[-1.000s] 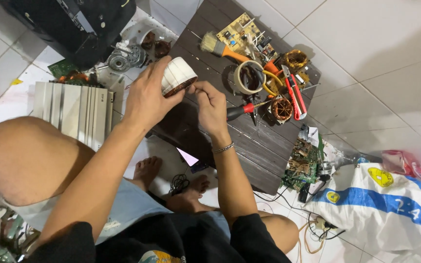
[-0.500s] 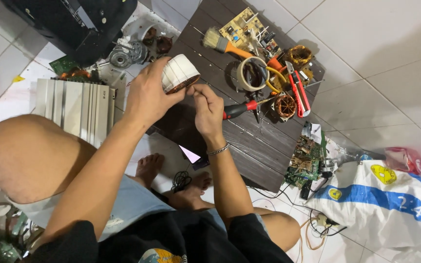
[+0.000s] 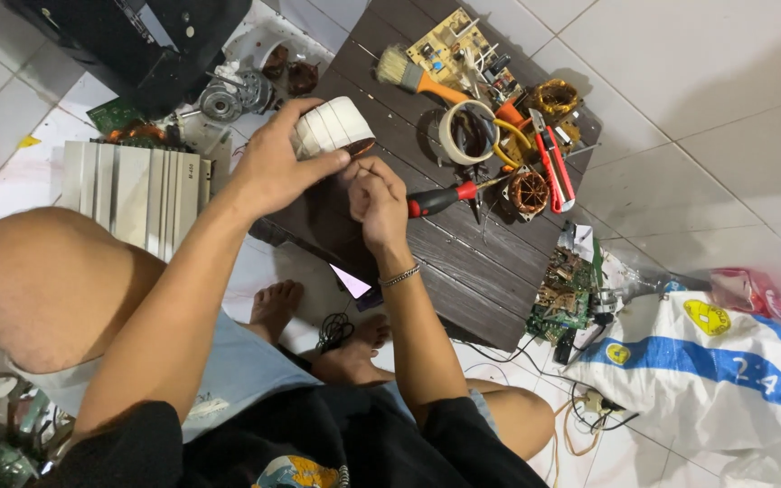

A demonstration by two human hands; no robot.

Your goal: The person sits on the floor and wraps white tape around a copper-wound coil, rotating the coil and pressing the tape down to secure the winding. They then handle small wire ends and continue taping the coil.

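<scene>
Head view: left hand [image 3: 273, 167] half hides taped coil [image 3: 332, 126] (right hand [image 3: 374, 194] touching).

Paintbrush [image 3: 413, 77], tape roll [image 3: 465, 132], red-handled screwdriver [image 3: 440, 198] — all on a dark wooden board [image 3: 463, 262].

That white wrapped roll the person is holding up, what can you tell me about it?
The white wrapped coil is a stubby cylinder bound in pale tape with faint seams, copper-coloured wire showing at its lower edge. It is held tilted above the dark slatted table. The left hand grips its side; the right hand has its fingertips at the copper edge.
</scene>
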